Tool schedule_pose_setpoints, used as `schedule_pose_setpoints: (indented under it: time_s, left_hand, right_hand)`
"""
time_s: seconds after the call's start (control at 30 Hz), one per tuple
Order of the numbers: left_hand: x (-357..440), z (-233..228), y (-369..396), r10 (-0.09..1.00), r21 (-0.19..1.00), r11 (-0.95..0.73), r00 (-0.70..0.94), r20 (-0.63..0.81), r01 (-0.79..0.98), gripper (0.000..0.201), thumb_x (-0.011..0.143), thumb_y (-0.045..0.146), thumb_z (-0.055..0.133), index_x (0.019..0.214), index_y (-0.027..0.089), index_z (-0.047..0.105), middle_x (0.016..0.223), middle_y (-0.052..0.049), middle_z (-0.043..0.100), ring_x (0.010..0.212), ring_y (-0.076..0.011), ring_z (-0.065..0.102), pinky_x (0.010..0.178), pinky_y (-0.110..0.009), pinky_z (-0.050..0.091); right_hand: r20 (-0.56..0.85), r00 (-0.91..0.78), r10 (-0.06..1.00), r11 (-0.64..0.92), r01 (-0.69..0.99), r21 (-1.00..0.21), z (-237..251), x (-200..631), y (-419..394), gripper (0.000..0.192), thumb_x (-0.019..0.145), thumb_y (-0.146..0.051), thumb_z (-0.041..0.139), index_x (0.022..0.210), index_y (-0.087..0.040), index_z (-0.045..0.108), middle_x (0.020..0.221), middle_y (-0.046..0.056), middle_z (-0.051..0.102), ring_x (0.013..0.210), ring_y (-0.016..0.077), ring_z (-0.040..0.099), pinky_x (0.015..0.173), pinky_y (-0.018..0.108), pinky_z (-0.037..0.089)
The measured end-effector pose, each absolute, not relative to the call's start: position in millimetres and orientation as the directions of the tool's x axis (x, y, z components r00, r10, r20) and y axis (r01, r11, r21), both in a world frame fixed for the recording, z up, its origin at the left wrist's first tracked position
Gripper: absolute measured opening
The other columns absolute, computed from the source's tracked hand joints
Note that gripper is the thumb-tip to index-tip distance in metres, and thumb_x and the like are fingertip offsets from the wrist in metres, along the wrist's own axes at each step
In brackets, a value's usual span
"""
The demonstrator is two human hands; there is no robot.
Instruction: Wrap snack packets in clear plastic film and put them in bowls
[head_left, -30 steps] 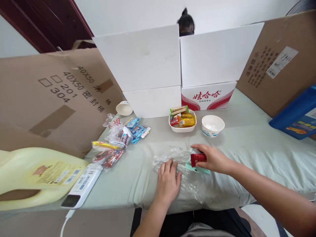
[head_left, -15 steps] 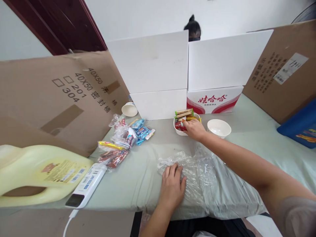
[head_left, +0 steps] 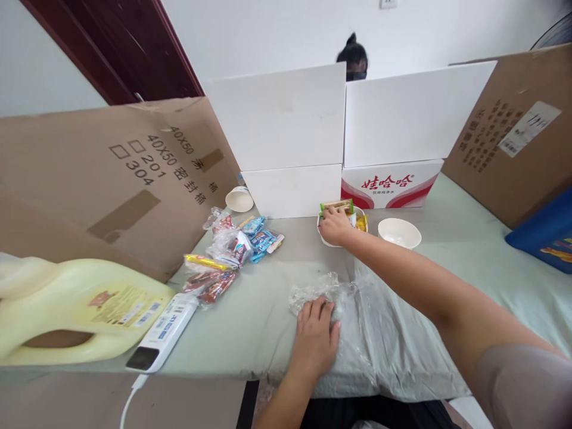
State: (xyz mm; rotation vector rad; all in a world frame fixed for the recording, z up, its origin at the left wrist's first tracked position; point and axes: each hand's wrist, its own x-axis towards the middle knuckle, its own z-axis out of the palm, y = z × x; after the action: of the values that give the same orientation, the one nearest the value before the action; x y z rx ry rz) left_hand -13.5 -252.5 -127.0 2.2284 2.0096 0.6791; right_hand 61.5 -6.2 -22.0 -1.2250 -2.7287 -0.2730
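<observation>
Head view: my right hand (head_left: 334, 226) reaches into the white snack dish (head_left: 322, 237), fingers curled over the packets; I cannot tell whether the grip has closed on one. My left hand (head_left: 316, 341) lies flat, grip spread, pinning the clear plastic bag (head_left: 357, 310) to the table (head_left: 259, 310). I judge the bag to be light, limp and slippery, best pinched at its crumpled mouth beside my left fingers. Its long axis runs from there toward my right and the near edge. A white bowl (head_left: 399, 232) sits just beside the dish.
</observation>
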Motion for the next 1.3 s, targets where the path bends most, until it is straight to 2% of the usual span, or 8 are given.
schedule_pose_setpoints:
  time_s: [0.2, 0.43, 0.67, 0.77, 0.87, 1.0, 1.13, 1.3]
  left_hand:
    - [-14.8, -126.7, -252.4, 0.958, 0.347, -0.156, 0.056, 0.280, 0.925, 0.031, 0.088, 0.022, 0.054, 0.119, 0.019, 0.059, 0.125, -0.010, 0.058, 0.112, -0.0280, 0.049, 0.095, -0.049, 0.044]
    - [-12.6, -133.5, -250.2, 0.941, 0.256, -0.103, 0.010, 0.340, 0.961, 0.047, 0.081, 0.029, 0.060, 0.126, 0.018, 0.058, 0.135, -0.015, 0.052, 0.133, -0.0411, 0.034, 0.107, -0.063, 0.028]
    - [-27.8, -116.7, -250.6, 0.964, 0.158, 0.061, -0.099, 0.248, 0.986, 0.056, 0.084, 0.050, 0.059, 0.130, 0.018, 0.057, 0.135, -0.018, 0.054, 0.125, -0.0400, 0.046, 0.094, -0.055, 0.045]
    - [-41.5, -101.0, -242.8, 0.957, 0.099, 0.134, -0.155, 0.247, 0.986, 0.041, 0.090, 0.045, 0.051, 0.113, 0.015, 0.067, 0.107, -0.017, 0.067, 0.097, -0.0323, 0.060, 0.082, -0.047, 0.051]
    - [-35.2, -89.4, -230.3, 0.952, 0.108, -0.150, 0.113, 0.285, 0.983, 0.023, 0.092, 0.028, 0.050, 0.099, 0.020, 0.070, 0.089, -0.009, 0.068, 0.088, -0.0243, 0.062, 0.082, -0.039, 0.052]
    - [-11.1, -91.5, -215.8, 0.860, 0.180, -0.502, 0.465, 0.211, 0.846, 0.030, 0.089, 0.027, 0.058, 0.118, 0.025, 0.063, 0.119, -0.008, 0.064, 0.116, -0.0247, 0.056, 0.100, -0.043, 0.045]
    - [-12.5, -105.7, -212.5, 0.951, 0.137, -0.301, 0.288, 0.109, 0.944, 0.072, 0.076, 0.058, 0.068, 0.140, 0.033, 0.046, 0.152, -0.009, 0.038, 0.141, -0.0451, 0.024, 0.107, -0.068, 0.024]
    - [-29.0, -106.6, -216.0, 0.970, 0.129, -0.181, 0.156, 0.186, 0.975, 0.070, 0.077, 0.058, 0.065, 0.136, 0.023, 0.051, 0.148, -0.015, 0.041, 0.139, -0.0431, 0.029, 0.108, -0.062, 0.029]
  right_hand:
    - [0.177, -0.752, 0.635, 0.738, 0.658, 0.148, -18.9, 58.8, -24.3, 0.036, 0.092, -0.033, 0.047, 0.115, -0.012, 0.064, 0.132, 0.019, 0.055, 0.129, 0.0376, 0.037, 0.106, 0.059, 0.021]
    - [0.213, -0.959, 0.187, 0.980, 0.166, -0.113, -66.3, 121.4, -147.1, 0.037, 0.095, -0.033, 0.043, 0.121, -0.014, 0.060, 0.121, 0.014, 0.062, 0.114, 0.0230, 0.052, 0.100, 0.039, 0.039]
    - [0.024, -0.704, 0.710, 0.698, 0.699, -0.155, -121.0, 213.1, -190.3, 0.100, 0.074, -0.076, 0.055, 0.149, -0.013, 0.034, 0.155, 0.021, 0.027, 0.142, 0.0484, 0.009, 0.108, 0.068, 0.010]
    - [0.046, -0.704, 0.709, 0.699, 0.692, -0.181, -108.4, 228.0, -192.7, 0.096, 0.072, -0.079, 0.055, 0.144, -0.016, 0.043, 0.149, 0.019, 0.039, 0.139, 0.0454, 0.021, 0.109, 0.066, 0.012]
    - [0.156, -0.703, 0.694, 0.716, 0.648, -0.259, -96.4, 222.9, -187.8, 0.062, 0.087, -0.064, 0.050, 0.128, -0.017, 0.059, 0.126, 0.017, 0.060, 0.122, 0.0334, 0.048, 0.106, 0.055, 0.029]
    - [0.195, -0.696, 0.691, 0.721, 0.645, -0.254, -102.9, 203.7, -172.2, 0.054, 0.092, -0.050, 0.050, 0.132, -0.014, 0.055, 0.133, 0.018, 0.055, 0.127, 0.0326, 0.044, 0.105, 0.051, 0.033]
    - [0.082, -0.708, 0.701, 0.710, 0.684, -0.165, -117.2, 198.3, -160.5, 0.088, 0.080, -0.072, 0.051, 0.148, -0.017, 0.037, 0.155, 0.017, 0.028, 0.142, 0.0466, 0.013, 0.108, 0.067, 0.012]
    - [0.120, -0.720, 0.684, 0.724, 0.648, -0.237, -104.4, 206.4, -155.4, 0.078, 0.082, -0.070, 0.052, 0.138, -0.016, 0.051, 0.148, 0.017, 0.041, 0.138, 0.0434, 0.026, 0.109, 0.063, 0.019]
